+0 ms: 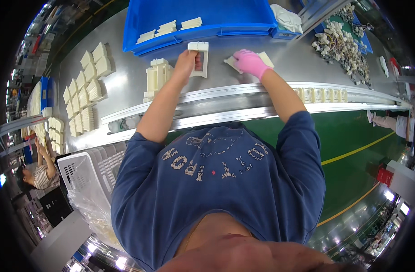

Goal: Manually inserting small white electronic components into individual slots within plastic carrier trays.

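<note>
My bare left hand (187, 60) grips a white rectangular plastic frame (199, 58) and holds it upright above the grey metal table (126, 86). My right hand (249, 62), in a pink glove, rests on a flat cream plastic part (264, 57) lying on the table. A small stack of cream plastic parts (158, 78) stands just left of my left hand.
A blue bin (203, 18) with several cream parts sits at the far edge. Rows of cream parts (86, 90) cover the table's left. A rail (320, 95) carries more parts at right, a wired-connector pile (341, 45) lies beyond. A white basket (87, 170) stands lower left; another person (37, 174) works nearby.
</note>
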